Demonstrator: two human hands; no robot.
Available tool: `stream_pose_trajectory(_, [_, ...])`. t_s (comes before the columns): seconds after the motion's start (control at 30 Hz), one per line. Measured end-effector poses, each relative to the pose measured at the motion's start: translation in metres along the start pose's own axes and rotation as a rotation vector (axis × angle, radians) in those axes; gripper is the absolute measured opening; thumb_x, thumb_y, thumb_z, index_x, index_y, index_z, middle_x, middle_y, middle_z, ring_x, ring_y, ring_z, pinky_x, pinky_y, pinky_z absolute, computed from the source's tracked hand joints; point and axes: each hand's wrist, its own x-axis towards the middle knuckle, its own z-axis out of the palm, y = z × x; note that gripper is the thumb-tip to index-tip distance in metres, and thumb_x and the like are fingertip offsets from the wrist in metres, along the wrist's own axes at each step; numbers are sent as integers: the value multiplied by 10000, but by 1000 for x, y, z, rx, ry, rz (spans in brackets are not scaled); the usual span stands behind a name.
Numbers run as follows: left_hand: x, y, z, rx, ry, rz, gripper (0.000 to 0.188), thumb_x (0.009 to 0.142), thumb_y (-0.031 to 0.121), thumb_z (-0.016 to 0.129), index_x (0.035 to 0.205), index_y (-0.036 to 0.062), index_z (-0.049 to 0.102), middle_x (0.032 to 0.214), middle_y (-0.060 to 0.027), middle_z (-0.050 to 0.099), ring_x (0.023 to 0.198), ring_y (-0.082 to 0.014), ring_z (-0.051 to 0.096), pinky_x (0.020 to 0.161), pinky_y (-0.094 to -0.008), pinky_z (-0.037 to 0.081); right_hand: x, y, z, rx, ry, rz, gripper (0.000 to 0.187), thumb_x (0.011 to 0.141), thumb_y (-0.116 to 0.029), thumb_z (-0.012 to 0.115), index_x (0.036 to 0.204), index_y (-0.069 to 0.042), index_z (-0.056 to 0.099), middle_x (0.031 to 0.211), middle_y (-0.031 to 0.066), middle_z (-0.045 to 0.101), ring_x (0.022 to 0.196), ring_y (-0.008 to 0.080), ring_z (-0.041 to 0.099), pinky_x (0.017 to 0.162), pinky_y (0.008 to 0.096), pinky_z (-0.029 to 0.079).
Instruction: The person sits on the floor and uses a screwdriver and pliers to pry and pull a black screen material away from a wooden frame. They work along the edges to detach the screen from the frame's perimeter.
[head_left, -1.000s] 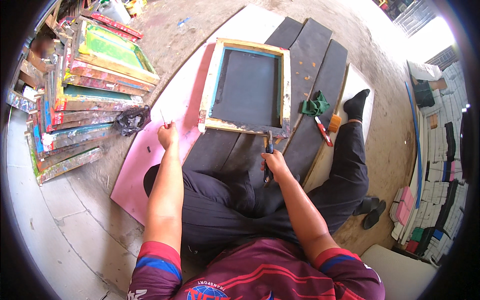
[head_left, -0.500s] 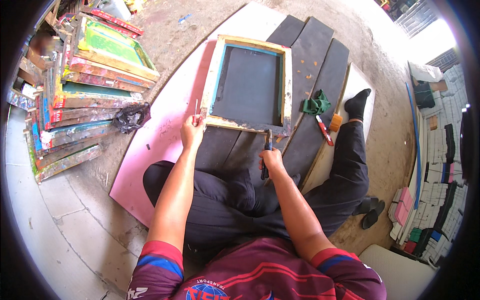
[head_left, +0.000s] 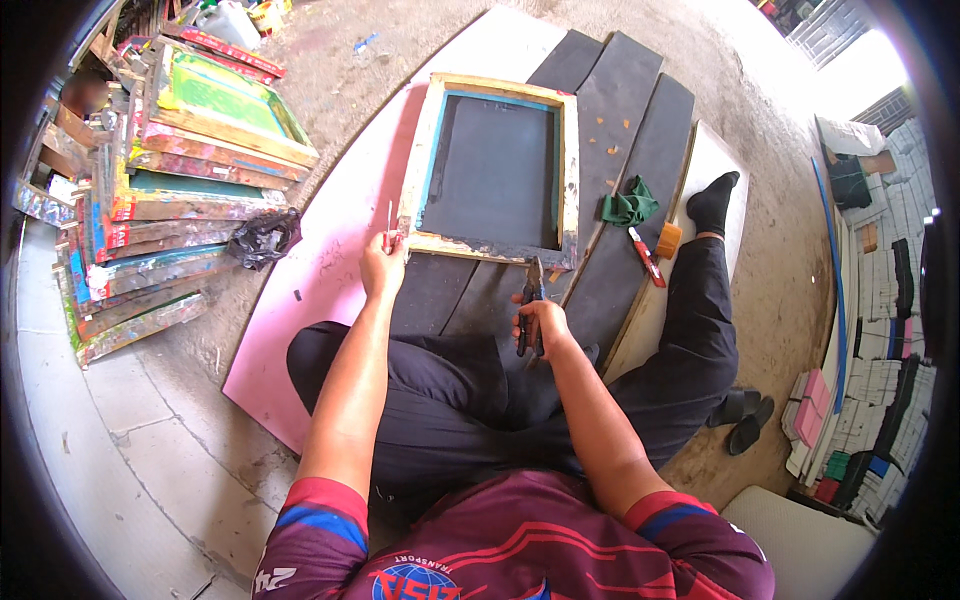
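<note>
A wooden screen-printing frame [head_left: 568, 180] with dark mesh and a blue-edged inside lies in front of me, its near edge toward me. My left hand [head_left: 382, 268] is closed at its near left corner, around a thin tool with a red handle and slim shaft [head_left: 389, 222], which looks like a screwdriver. Whether those fingers also grip the wood is hard to see. In my right hand [head_left: 545, 322] is a pair of pliers [head_left: 533, 285] with dark handles spread apart. Their jaws point at the frame's near edge by the right corner; contact cannot be made out.
Dark boards [head_left: 630, 90] lie on a pink-white sheet [head_left: 300, 320] under the frame. To the right are a green cloth [head_left: 630, 204], a red cutter knife [head_left: 648, 258] and an orange tape roll [head_left: 669, 241]. Paint-stained frames [head_left: 165, 265] are stacked left, beside a black plastic bag [head_left: 265, 240].
The pliers' handles have spread apart and my right-hand fingers have loosened around them. The frame has shifted slightly left. My left hand keeps its place at the corner.
</note>
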Motion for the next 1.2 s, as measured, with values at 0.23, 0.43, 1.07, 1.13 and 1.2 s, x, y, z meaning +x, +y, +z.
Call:
stream_pose_trajectory(0.23, [-9,17,-3,176,129,146,265,893,244,796,1050,37,743,895,-114,780,834,-277,760,753,-393,574,-13,-1,-3,-145,-126,-43,427,928,-92,531,1351,-83,588,813,111,677,606,221,656,547,364,534])
stream_pose_trajectory(0.43, [-52,44,15,-95,-430,177,319,909,331,814,1079,62,785,885,-81,771,826,-153,706,753,-323,543,-36,-3,35,-224,-268,-41,372,898,-80,559,1251,37,570,776,130,666,601,225,659,548,351,512])
stream_pose_trajectory(1.07, [-53,28,35,-266,-386,212,167,998,191,695,946,33,679,814,-37,721,786,-109,676,762,-318,533,-57,-15,46,-247,-264,7,425,1035,-251,614,1358,7,513,1040,125,695,846,225,692,640,408,571])
stream_pose_trajectory(1.13, [-37,18,33,-184,-225,184,188,980,200,711,944,19,674,814,-64,722,788,-145,688,756,-330,534,-50,-15,39,-244,-153,-16,397,1053,-260,593,1355,-18,503,1095,142,701,913,249,699,697,450,591])
stream_pose_trajectory(1.2, [-16,5,23,-71,-60,149,185,961,188,719,963,7,680,825,-84,726,791,-180,701,752,-342,536,-38,-14,27,-275,-60,-44,414,1054,-296,600,1353,-27,498,1143,156,678,982,267,691,721,494,591])
